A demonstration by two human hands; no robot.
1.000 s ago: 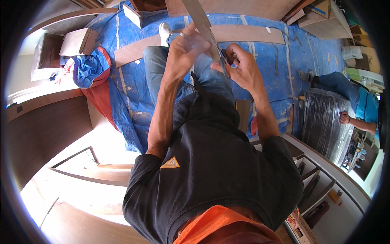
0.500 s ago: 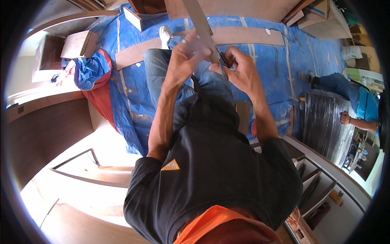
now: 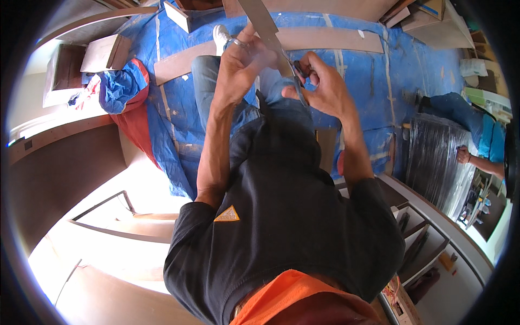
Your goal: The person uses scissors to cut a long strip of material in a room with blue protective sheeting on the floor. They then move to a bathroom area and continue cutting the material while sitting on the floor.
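Observation:
My left hand (image 3: 239, 70), a ring on one finger, pinches a long, thin grey-brown strip (image 3: 261, 24) above my knees. The strip slants up and away, with a small step in its right edge. In my right hand (image 3: 325, 89) is a small dark-handled tool, apparently scissors (image 3: 299, 70), closed in by curled fingers and thumb. It meets the right edge of the strip near its lower end. My fingers partly hide the tool, and the left fingertips are slightly blurred.
A blue tarp (image 3: 179, 116) covers the floor, with a long board (image 3: 336, 39) across it. Shelving compartments (image 3: 428, 238) stand at lower right. At right, a co-worker's hand (image 3: 463, 154) rests on a plastic-wrapped panel (image 3: 436, 157). Small cabinets (image 3: 103, 52) stand at left.
My hands have drawn slightly apart, the right one shifting a little to the right. The strip sits slightly further left and up in the picture. Both hands keep their hold.

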